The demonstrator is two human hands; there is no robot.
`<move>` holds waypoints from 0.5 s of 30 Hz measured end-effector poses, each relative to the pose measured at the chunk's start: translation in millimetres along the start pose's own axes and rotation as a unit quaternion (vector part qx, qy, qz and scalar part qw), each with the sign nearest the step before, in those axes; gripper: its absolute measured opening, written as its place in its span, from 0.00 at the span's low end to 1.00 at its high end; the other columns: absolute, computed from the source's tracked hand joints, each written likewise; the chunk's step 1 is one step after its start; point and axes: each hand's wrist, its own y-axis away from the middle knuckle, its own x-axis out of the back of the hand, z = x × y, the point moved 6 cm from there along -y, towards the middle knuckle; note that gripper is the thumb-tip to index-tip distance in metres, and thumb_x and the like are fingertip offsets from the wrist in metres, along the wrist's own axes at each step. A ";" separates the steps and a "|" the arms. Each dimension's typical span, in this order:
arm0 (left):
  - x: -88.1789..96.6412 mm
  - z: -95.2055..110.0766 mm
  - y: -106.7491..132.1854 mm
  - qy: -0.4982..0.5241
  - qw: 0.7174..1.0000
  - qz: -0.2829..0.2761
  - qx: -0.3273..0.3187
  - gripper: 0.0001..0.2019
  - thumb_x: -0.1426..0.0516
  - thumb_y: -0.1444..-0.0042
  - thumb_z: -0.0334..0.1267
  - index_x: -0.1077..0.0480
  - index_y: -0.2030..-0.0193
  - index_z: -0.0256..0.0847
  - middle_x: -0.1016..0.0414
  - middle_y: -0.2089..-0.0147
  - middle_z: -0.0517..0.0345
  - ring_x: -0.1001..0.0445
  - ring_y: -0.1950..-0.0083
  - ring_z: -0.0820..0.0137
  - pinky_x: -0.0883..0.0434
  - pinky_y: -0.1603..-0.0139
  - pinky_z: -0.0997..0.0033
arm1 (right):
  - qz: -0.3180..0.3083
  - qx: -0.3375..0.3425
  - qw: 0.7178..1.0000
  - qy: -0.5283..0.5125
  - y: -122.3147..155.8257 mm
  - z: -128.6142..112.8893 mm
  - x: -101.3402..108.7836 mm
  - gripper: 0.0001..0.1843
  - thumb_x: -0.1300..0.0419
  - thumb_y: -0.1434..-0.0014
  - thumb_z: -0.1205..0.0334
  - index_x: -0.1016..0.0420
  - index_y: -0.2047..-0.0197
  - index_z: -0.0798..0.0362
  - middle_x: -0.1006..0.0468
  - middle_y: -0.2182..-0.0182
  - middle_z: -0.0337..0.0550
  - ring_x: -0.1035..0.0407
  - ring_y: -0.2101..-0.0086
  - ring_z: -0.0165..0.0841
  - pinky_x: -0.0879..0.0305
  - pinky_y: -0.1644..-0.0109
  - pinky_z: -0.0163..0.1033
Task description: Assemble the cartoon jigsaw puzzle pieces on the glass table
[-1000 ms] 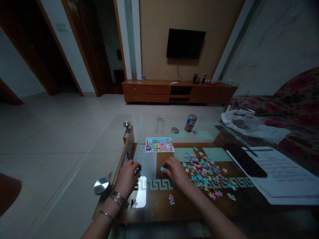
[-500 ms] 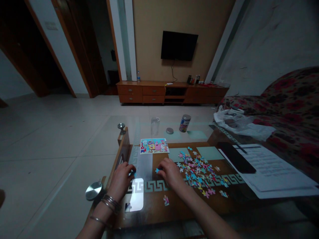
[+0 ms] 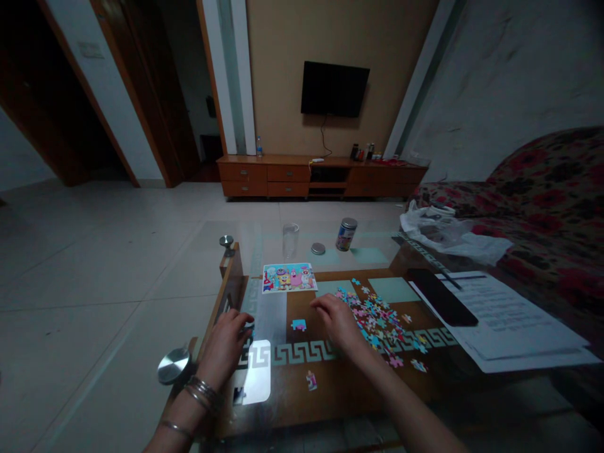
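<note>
My left hand (image 3: 230, 340), with metal bangles on the wrist, is over the near left part of the glass table. Its fingers curl around a small bluish puzzle piece (image 3: 251, 329), mostly hidden. My right hand (image 3: 338, 319) hovers at the left side of a heap of loose puzzle pieces (image 3: 377, 314), fingers and thumb drawn together with nothing visible between them. Between the hands lies a blue and pink puzzle piece (image 3: 299, 324). Nearer to me rests a purplish piece (image 3: 311, 380). Beyond the hands is a cartoon picture card (image 3: 289, 278).
A clear cup (image 3: 290, 241), a round metal lid (image 3: 318, 249) and a printed tin (image 3: 346, 234) stand farther back on the glass. To the right lie a black phone-like slab (image 3: 441, 297), printed sheets (image 3: 509, 321) and a pen (image 3: 452, 280). A white plastic bag (image 3: 448, 233) is behind them.
My right hand has let go of the blue piece and moved right, toward the heap. That piece now lies uncovered on the table. My left hand has hardly moved.
</note>
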 end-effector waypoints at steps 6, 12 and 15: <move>9.0 10.3 1.2 0.020 0.998 0.055 -0.022 0.09 0.49 0.42 0.32 0.28 0.60 0.40 0.29 0.59 0.52 0.31 0.52 0.60 0.32 0.50 0.61 | -0.014 -0.006 1.000 0.018 10.7 11.8 4.6 0.14 0.49 0.44 0.75 0.22 0.64 0.55 0.21 0.64 0.48 0.29 0.60 0.37 0.35 0.53 0.41; 5.2 22.5 0.9 0.038 0.997 0.058 -0.035 0.10 0.49 0.44 0.28 0.27 0.61 0.38 0.29 0.60 0.50 0.31 0.53 0.60 0.34 0.51 0.59 | -0.033 -0.010 0.999 0.015 15.0 7.6 6.5 0.15 0.50 0.45 0.75 0.22 0.65 0.56 0.21 0.64 0.48 0.29 0.60 0.38 0.35 0.53 0.40; 5.3 29.1 0.3 0.039 0.997 0.053 -0.035 0.09 0.48 0.45 0.27 0.28 0.62 0.37 0.29 0.60 0.50 0.31 0.54 0.60 0.33 0.52 0.60 | -0.029 -0.014 0.999 0.006 13.8 8.2 7.7 0.16 0.50 0.46 0.75 0.22 0.65 0.56 0.21 0.64 0.49 0.29 0.60 0.38 0.35 0.53 0.41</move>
